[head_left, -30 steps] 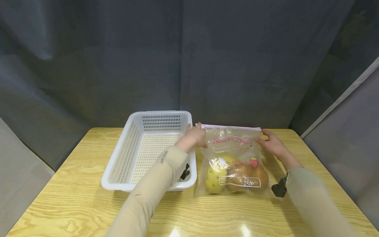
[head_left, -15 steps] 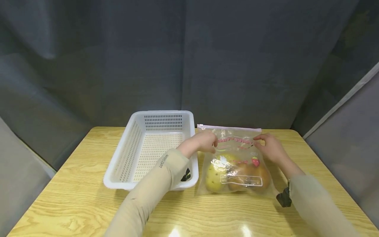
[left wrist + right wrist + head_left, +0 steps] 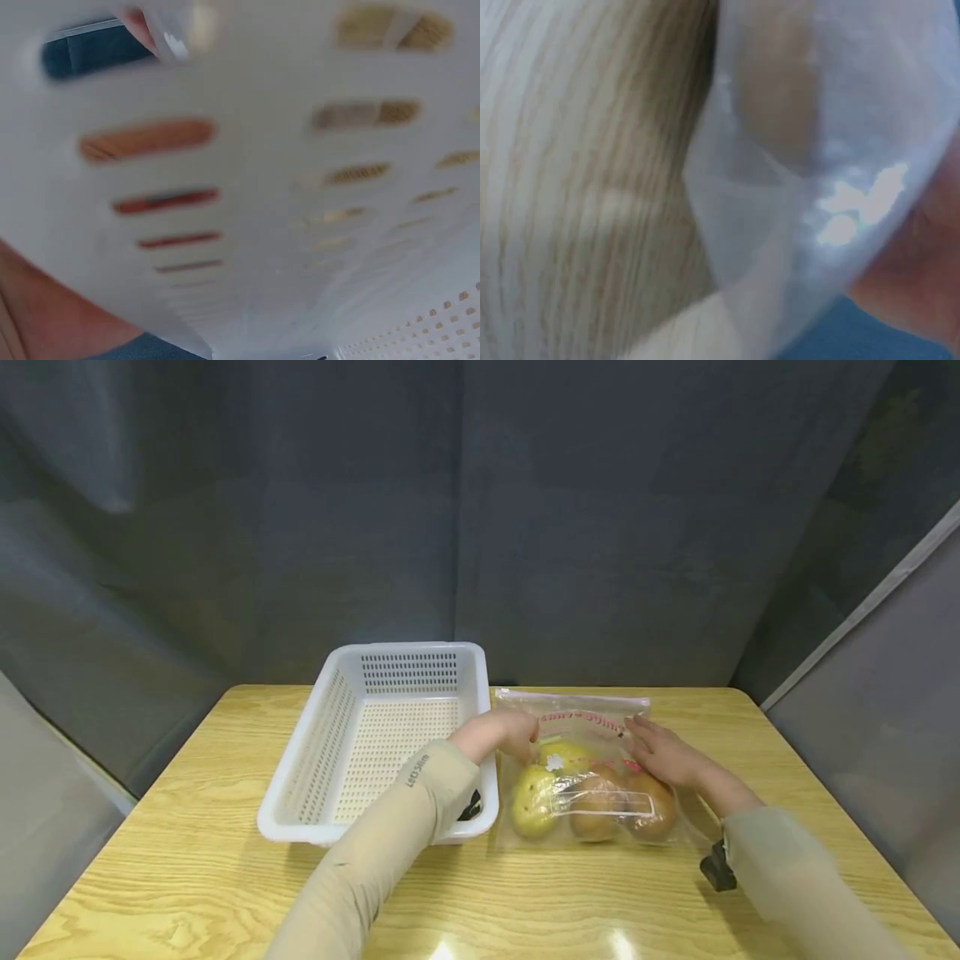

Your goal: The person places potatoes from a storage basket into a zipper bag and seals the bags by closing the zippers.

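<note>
A clear zip bag (image 3: 637, 703) with pink lettering lies on the wooden table in the head view. Inside are speckled yellow rounded things (image 3: 534, 806) and brown rounded things (image 3: 597, 814), whose kind I cannot tell. At the bag's upper left, my left hand (image 3: 498, 732) reaches over the basket rim with fingers bent down against the plastic. Its fingertips and thumb are hidden, so the grip is unclear. My right hand (image 3: 663, 756) lies on the bag's right side, its fingers fairly straight. Loose bag film (image 3: 742, 180) shows beside that hand in the right wrist view.
Directly left of the bag stands a white slotted basket (image 3: 300, 760); its wall (image 3: 262, 187) fills most of the left wrist view. Wooden table (image 3: 585, 902) extends in front of both. A dark curtain (image 3: 600, 527) hangs behind the table's back edge.
Both hands have come down from the bag's top corners, the right one moving in over its side. The bag's top edge has dropped nearer, and its film sits closer around the contents.
</note>
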Tool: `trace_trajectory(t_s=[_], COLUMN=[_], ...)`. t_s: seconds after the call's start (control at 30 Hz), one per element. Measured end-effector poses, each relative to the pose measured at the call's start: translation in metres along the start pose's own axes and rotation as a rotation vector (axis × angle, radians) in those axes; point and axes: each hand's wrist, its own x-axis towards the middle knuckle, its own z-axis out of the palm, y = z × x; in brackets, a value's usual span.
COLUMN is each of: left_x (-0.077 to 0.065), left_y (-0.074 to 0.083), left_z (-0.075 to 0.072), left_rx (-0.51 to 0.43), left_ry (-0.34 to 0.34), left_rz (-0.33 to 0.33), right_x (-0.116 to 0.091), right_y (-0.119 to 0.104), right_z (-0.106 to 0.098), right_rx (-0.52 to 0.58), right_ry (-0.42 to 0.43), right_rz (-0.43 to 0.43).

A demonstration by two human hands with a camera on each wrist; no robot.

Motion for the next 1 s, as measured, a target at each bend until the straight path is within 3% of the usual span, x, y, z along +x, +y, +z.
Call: trace_trajectory(t_s=[0.2, 0.43, 0.63, 0.8, 1.0], left_x=[0.001, 0.0, 0.001, -0.004, -0.016], left_y=[0.002, -0.001, -0.004, -0.01, -0.017], left_z=[0.0, -0.001, 0.003, 0.001, -0.014], left_rx=[0.047, 0.004, -0.002, -0.062, -0.12], left_ry=[-0.024, -0.044, -0.053, 0.029, 0.107], left_rz=[-0.016, -0.007, 0.03, 0.06, 0.055], right_x=[-0.001, -0.001, 0.003, 0.007, 0.01], right_y=[0.003, 0.007, 0.009, 0.007, 0.0], right_z=[0.002, 0.003, 0.003, -0.002, -0.017], right_rx=[-0.01, 0.009, 0.006, -0.017, -0.003], right_ry=[-0.063, -0.144, -0.132, -0.096, -0.067], right_rz=[0.011, 0.029, 0.019, 0.001, -0.011])
